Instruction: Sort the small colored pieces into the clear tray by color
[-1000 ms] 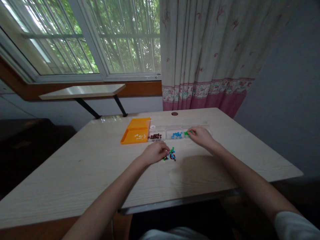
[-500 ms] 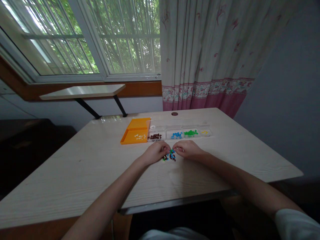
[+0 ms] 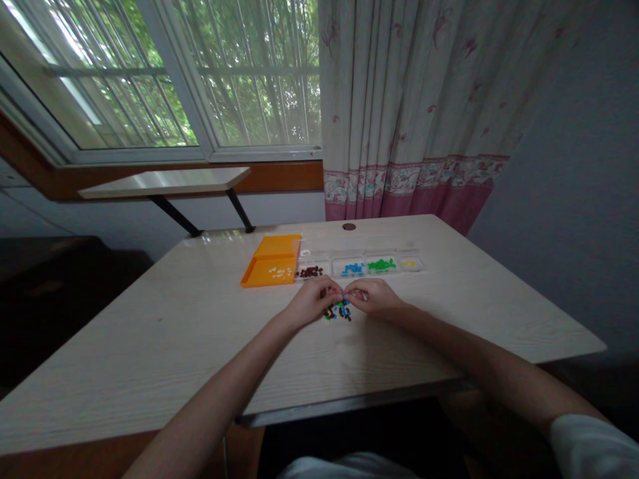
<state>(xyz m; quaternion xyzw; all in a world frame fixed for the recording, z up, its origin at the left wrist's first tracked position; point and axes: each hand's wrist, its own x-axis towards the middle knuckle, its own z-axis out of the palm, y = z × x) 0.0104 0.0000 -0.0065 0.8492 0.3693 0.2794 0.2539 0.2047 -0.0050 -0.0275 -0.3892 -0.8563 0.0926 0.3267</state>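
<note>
So, going left to right: by the middle of the frame, left of centre, you've got the orange tray (image 3: pixel 269 266) on the surface (image 3: pixel 200 332), with pale pieces (image 3: pixel 280 271) inside. Just right of that, brown pieces (image 3: pixel 310 272) sit in the leftmost compartment you can make out of the clear tray (image 3: pixel 337 265).

Then your left hand (image 3: pixel 310 301), just below frame centre, palm down, thumb and fingers drawn in narrow. Can't tell if there's a piece in that pinch, it's too tiny.

The coloured cluster (image 3: pixel 342 311) is the bit that matters: brown, blue and green pieces on the surface, tucked below and between your fingertips. From your left hand it's to the lower right, partly hidden behind those fingers, so I'd call left the nearer hand. No clear long axis with that bit covered, and no telling if the pieces are joined.

Blue pieces (image 3: pixel 353 269) lie in the clear tray, above the gap between your hands. Your right hand (image 3: pixel 375 295) comes next, fingers narrow too, tips almost meeting the left's, cluster to its lower left. Can't tell what it holds either. Past it, green pieces (image 3: pixel 382 265), then yellow pieces (image 3: pixel 409 263).
</note>
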